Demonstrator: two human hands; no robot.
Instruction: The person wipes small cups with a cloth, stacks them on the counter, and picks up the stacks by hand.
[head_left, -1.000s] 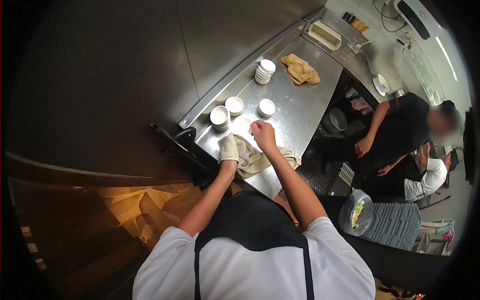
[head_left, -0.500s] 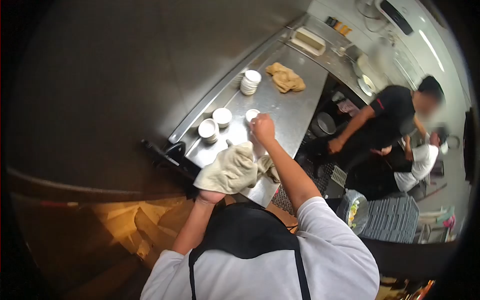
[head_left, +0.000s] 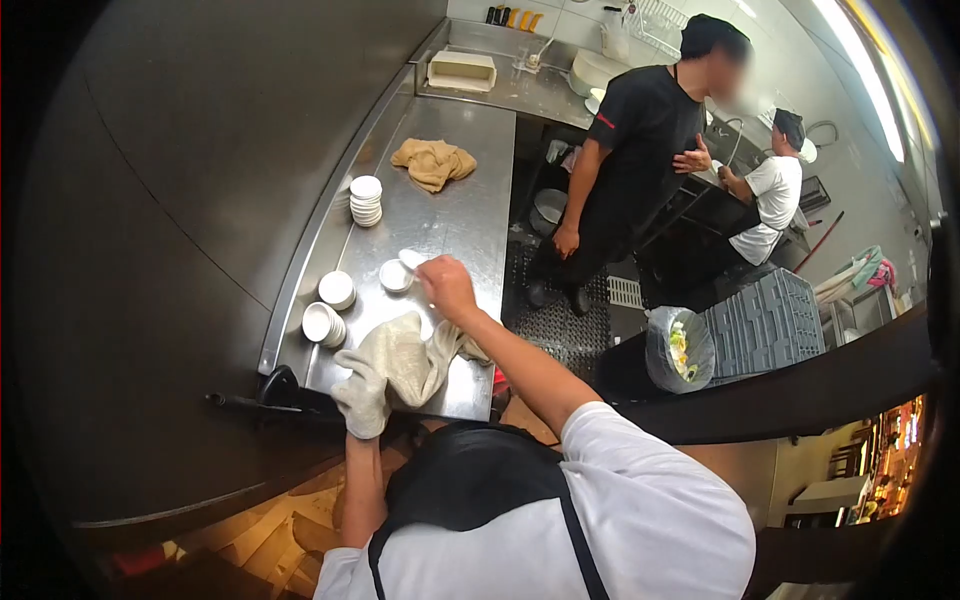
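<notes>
My left hand (head_left: 363,441) is wrapped in a pale cloth (head_left: 400,358) near the front of the steel counter. Its fingers are hidden under the fabric, and the rest of the cloth lies bunched on the metal to the right. Farther forward, my right hand (head_left: 447,286) is closed on a small white bowl (head_left: 410,258), tilted at the fingertips. Just beside it, another white bowl (head_left: 396,276) sits on the counter. Two short stacks of white bowls (head_left: 337,290) (head_left: 322,324) stand to the left, and a taller stack (head_left: 366,200) is farther back.
A tan cloth (head_left: 434,163) lies crumpled toward the back of the counter (head_left: 470,220). Beyond it is a cream rectangular container (head_left: 461,72). A co-worker in black (head_left: 640,140) stands to the right. Grey racks (head_left: 765,325) and a lined bin (head_left: 680,350) are at lower right.
My view has swung to the right. The cloth now wraps closely round my left hand instead of draping broadly over it. A tilted white bowl now shows at my right fingertips.
</notes>
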